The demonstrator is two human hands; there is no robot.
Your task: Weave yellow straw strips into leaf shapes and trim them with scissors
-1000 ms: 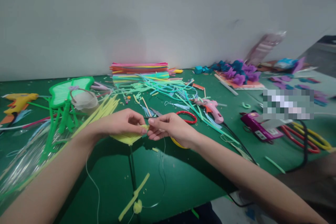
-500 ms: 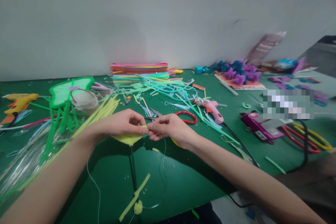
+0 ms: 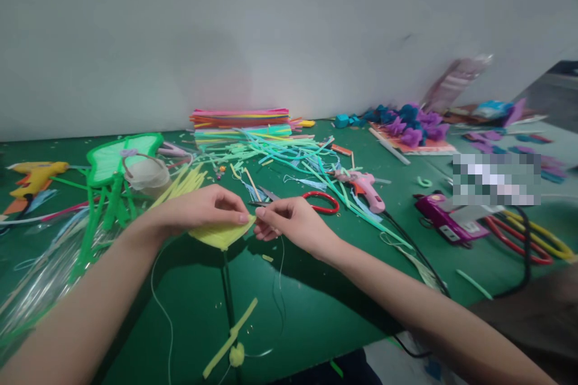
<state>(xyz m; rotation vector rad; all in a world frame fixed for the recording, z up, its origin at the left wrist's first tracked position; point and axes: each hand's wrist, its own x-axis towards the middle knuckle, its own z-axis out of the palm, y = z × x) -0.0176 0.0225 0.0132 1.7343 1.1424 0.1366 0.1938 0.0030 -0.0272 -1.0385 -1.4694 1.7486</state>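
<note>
My left hand [image 3: 210, 212] is closed on a yellow fuzzy panel [image 3: 222, 236], which looks made of pipe cleaners side by side. The thumb lies on top of it near its right corner. Right at that corner, my right hand [image 3: 291, 222] is closed in a pinch, with a thin clear thread [image 3: 282, 264] hanging below it; the fingertips partly hide what they grip. A dark rod [image 3: 228, 289] runs down from beneath the panel to a yellow fuzzy ball [image 3: 236, 355] and a yellow strip [image 3: 231, 337]. Red-handled scissors [image 3: 321, 194] lie just behind my right hand.
Loose pipe cleaners [image 3: 275, 147] cover the back middle. A green fuzzy butterfly-like shape [image 3: 124, 156] and a yellow glue gun [image 3: 38, 179] are left. A pink glue gun [image 3: 368, 189], its cord and a purple device [image 3: 449, 222] are right. Another person's arm [image 3: 542, 307] shows at the right edge.
My left thumb has drawn back from the right fingertips, so more of the panel's corner shows. The thread under my right hand has shifted, its lower loop partly out of sight.
</note>
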